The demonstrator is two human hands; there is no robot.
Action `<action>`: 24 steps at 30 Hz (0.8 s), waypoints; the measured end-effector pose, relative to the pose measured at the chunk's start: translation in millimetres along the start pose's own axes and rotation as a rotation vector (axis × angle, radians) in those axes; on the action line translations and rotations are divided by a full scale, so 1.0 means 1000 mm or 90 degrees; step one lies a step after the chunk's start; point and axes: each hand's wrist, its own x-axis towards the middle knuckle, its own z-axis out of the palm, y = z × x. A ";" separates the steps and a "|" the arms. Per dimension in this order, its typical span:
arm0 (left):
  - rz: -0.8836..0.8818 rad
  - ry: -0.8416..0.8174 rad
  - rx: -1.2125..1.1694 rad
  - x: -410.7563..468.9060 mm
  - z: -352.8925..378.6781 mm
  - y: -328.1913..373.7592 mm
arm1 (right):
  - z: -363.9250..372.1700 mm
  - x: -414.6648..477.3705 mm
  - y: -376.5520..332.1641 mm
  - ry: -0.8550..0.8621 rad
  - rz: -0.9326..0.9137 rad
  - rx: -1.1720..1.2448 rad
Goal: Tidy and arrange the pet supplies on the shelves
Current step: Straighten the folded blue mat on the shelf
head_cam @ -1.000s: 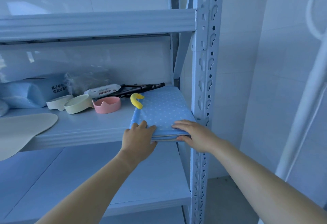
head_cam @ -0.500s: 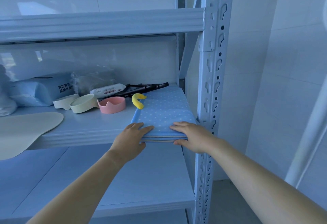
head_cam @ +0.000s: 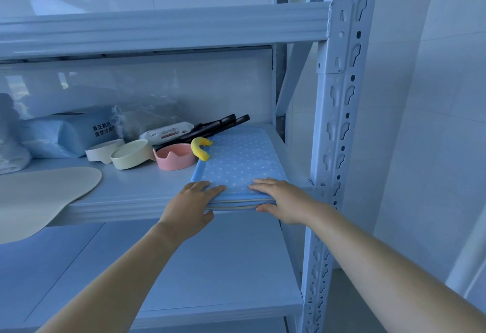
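A folded blue mat with white dots (head_cam: 238, 160) lies at the right end of the middle shelf (head_cam: 136, 196), its near edge overhanging the shelf front. My left hand (head_cam: 193, 205) grips the mat's near left corner, fingers on top and thumb under. At the near right corner my right hand (head_cam: 282, 198) holds it the same way. A yellow curved toy (head_cam: 200, 147) rests on the mat's far left corner.
Left of the mat stand a pink bowl (head_cam: 175, 159), a cream bowl (head_cam: 130, 157) and a white bowl (head_cam: 104, 149). Behind them lie a wipes pack (head_cam: 168, 132), a black tool (head_cam: 218, 126) and a blue pad package (head_cam: 68, 134). A beige mat (head_cam: 39, 196) overhangs at left. The slotted upright (head_cam: 335, 122) stands right.
Both hands stay on the mat's near corners. The mat has shifted slightly further onto the shelf, and the view has moved closer and to the left.
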 end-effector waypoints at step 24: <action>0.138 0.090 -0.119 0.034 -0.015 -0.113 | 0.014 0.079 -0.078 0.087 0.102 0.035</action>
